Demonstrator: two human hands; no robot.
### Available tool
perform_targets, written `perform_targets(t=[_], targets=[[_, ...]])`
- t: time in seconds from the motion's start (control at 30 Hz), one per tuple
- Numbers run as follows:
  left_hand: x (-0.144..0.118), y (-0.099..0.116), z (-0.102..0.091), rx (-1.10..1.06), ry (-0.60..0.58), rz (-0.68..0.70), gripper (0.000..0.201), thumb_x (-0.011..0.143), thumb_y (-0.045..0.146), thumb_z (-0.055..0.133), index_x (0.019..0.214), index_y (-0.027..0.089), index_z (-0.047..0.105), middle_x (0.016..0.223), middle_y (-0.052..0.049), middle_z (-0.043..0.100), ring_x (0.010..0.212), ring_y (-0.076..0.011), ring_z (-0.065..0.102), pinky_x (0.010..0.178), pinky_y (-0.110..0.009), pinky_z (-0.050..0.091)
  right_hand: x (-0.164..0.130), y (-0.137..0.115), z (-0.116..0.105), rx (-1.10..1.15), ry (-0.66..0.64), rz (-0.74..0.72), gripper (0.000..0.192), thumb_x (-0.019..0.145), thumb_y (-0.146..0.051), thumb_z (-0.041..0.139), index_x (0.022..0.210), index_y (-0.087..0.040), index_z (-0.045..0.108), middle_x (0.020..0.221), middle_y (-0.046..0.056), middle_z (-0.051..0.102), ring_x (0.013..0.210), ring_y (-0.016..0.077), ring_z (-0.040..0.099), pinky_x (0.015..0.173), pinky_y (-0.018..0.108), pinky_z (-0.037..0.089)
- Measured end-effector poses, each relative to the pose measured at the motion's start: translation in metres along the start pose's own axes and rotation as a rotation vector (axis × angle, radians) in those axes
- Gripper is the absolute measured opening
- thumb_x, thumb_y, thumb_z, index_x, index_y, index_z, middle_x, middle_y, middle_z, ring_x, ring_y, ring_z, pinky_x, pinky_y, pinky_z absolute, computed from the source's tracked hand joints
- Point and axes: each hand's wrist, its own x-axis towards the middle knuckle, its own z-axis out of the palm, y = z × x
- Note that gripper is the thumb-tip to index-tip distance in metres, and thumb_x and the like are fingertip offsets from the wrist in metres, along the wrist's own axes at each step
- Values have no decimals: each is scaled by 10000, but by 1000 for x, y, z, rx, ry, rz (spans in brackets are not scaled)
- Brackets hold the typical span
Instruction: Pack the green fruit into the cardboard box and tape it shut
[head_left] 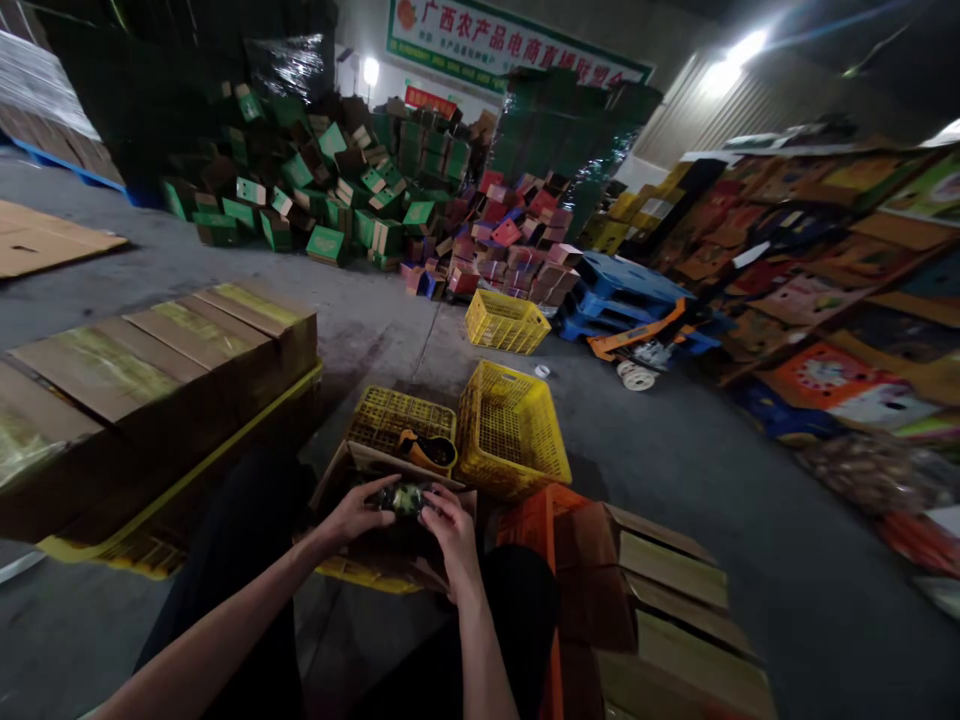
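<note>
My left hand (352,515) and my right hand (450,530) both grip a small dark greenish object (405,497), held between the fingertips over an open brown cardboard box (352,462) in front of my knees. What the object is I cannot tell; it looks shiny and wrapped. Just beyond the box an upturned yellow crate (382,415) carries a tape dispenser (427,450). Beside it to the right stands a tilted yellow plastic crate (514,430).
Sealed cardboard boxes on a yellow pallet (161,355) stand at my left. Folded cartons (667,600) and an orange crate (532,515) lie at my right. Farther off are another yellow crate (506,322), blue pallets (622,285), piles of green and red boxes (330,190) and flattened cartons along the right wall.
</note>
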Motion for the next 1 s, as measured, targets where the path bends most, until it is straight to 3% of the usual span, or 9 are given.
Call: perform_targets(t=[0.1, 0.23, 0.4, 0.57, 0.7, 0.87, 1.0], targets=[[2, -1, -2, 24, 53, 22, 740, 705, 477, 855, 1330, 134, 660, 1090, -94, 756, 902, -229, 703, 826, -306, 543, -3, -5, 1, -19, -29, -33, 386, 746, -467, 812, 1073, -264, 791, 1527, 75, 490, 1297, 337, 563, 1003, 444, 541], [7, -7, -4, -9, 175, -16, 671, 669, 547, 852, 1167, 108, 753, 991, -99, 777, 868, -237, 707, 802, -327, 562, -4, -6, 0, -118, -113, -31, 482, 766, -430, 803, 1217, -278, 731, 1246, 71, 717, 1141, 284, 671, 1045, 453, 505], [9, -12, -4, 23, 216, -47, 581, 658, 587, 835, 1002, 119, 800, 837, -74, 770, 776, -225, 705, 721, -309, 561, -2, -2, 0, -166, -28, -40, 439, 785, -527, 761, 1120, -245, 779, 1116, 76, 766, 1022, 298, 713, 921, 448, 583], [7, -4, -2, 51, 226, -32, 510, 685, 597, 808, 864, 119, 794, 759, -63, 743, 743, -224, 693, 697, -303, 552, -1, -6, 2, -147, 38, -20, 466, 768, -605, 756, 1050, -237, 803, 906, 74, 788, 758, 265, 732, 759, 416, 618], [4, 4, 0, 82, 194, 22, 486, 673, 499, 851, 997, 142, 788, 930, -88, 771, 865, -258, 701, 780, -324, 546, -3, -11, 3, -132, 82, -7, 508, 736, -647, 763, 989, -209, 807, 747, 71, 760, 663, 254, 705, 665, 376, 600], [1, 10, -1, 212, 167, 134, 589, 633, 377, 903, 1175, 196, 760, 1226, -116, 717, 1169, -328, 636, 1046, -396, 458, -5, -12, 3, -81, 108, 49, 493, 733, -632, 773, 961, -195, 792, 710, 56, 736, 640, 240, 687, 610, 342, 574], [-2, 14, 3, 63, 16, 93, 625, 689, 450, 871, 1233, 179, 726, 1285, -114, 692, 1231, -336, 605, 1073, -422, 445, -7, -16, 5, -62, 140, 87, 507, 712, -652, 775, 909, -185, 780, 679, 44, 715, 602, 218, 664, 534, 300, 533]])
